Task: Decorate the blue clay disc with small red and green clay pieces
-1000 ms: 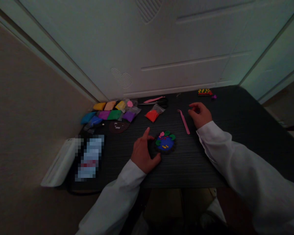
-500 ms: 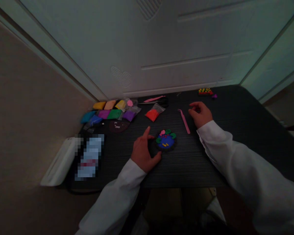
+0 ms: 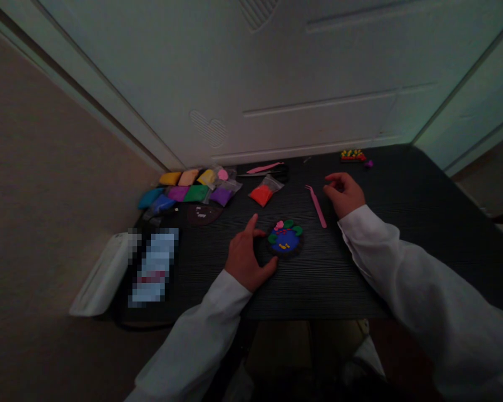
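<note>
A small round clay pond (image 3: 285,241) lies on the dark table, with a blue middle, a dark bumpy rim, green leaves, a pink flower, red bits and yellow pieces. At its left edge, my left hand (image 3: 247,258) has its thumb and fingers spread, the tips close to or touching the rim. My right hand (image 3: 346,194) is held to the right with its fingers curled and thumb near the forefinger; whatever may be between them is too small to see. Between the hands lie pink tweezers (image 3: 317,207), beside the right fingertips.
Several bags of coloured clay (image 3: 197,194) are at the back left, a red clay bag (image 3: 262,194) nearer the middle. Scissors (image 3: 279,173) and a pink tool (image 3: 265,167) lie behind. A flowered clay piece (image 3: 352,157) sits back right; a blurred-out phone-like object (image 3: 155,268) lies left.
The view has shifted very slightly. Both hands, the clay pond and the tweezers keep the same places relative to each other.
</note>
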`<action>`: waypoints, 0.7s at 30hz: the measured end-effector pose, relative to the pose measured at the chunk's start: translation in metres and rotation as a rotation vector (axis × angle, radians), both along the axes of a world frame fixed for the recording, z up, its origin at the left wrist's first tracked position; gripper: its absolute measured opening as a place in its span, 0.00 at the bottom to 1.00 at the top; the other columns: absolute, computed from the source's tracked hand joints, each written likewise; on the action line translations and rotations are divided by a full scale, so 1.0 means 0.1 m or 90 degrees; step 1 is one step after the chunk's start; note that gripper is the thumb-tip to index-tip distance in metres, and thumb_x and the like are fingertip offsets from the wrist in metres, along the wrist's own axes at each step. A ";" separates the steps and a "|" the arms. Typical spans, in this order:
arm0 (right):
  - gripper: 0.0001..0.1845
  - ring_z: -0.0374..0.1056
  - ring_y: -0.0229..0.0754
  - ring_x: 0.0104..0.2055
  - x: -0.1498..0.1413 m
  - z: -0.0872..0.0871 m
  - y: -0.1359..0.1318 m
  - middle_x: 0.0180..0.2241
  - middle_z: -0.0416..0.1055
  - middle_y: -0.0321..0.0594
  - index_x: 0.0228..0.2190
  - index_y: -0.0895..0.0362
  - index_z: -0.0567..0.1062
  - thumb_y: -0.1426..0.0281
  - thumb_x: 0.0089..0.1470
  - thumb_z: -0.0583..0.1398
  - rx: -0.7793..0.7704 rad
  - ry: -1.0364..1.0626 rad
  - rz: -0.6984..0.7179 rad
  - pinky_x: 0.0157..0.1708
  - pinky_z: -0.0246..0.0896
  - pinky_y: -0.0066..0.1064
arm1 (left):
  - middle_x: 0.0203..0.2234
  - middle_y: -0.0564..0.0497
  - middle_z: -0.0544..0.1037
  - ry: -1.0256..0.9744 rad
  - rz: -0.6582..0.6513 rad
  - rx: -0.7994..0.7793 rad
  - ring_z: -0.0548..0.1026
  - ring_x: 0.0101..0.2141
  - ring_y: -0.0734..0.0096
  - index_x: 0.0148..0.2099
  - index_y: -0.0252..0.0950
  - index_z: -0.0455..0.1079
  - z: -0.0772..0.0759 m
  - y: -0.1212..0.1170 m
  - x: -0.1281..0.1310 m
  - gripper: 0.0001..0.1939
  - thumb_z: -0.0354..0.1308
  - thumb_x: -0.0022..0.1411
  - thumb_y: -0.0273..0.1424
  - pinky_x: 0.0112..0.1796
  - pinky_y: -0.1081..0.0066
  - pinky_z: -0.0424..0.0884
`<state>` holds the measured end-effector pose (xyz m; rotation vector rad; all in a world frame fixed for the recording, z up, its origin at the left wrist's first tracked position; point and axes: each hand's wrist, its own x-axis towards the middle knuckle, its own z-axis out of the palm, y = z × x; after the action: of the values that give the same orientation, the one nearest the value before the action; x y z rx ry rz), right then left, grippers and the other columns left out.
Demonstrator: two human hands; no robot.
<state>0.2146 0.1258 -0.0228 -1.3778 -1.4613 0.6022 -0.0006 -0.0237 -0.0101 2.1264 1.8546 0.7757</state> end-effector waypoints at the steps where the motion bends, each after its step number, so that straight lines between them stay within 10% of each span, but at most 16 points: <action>1: 0.11 0.59 0.38 0.26 0.00 0.00 0.00 0.23 0.62 0.33 0.29 0.56 0.70 0.72 0.37 0.57 0.003 0.000 -0.001 0.30 0.56 0.32 | 0.40 0.49 0.68 0.002 0.000 0.001 0.64 0.44 0.62 0.60 0.35 0.34 0.00 0.00 0.00 0.47 0.58 0.43 0.33 0.48 0.60 0.56; 21: 0.11 0.60 0.37 0.26 -0.01 0.00 -0.02 0.23 0.62 0.33 0.29 0.56 0.70 0.71 0.38 0.56 0.007 -0.017 -0.005 0.31 0.56 0.32 | 0.40 0.48 0.68 0.020 0.007 0.013 0.63 0.44 0.62 0.60 0.34 0.36 0.00 0.02 0.03 0.45 0.58 0.44 0.33 0.48 0.61 0.56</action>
<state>0.2133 0.1240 -0.0223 -1.3880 -1.4776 0.5719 0.0025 -0.0220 -0.0100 2.1548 1.8829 0.7709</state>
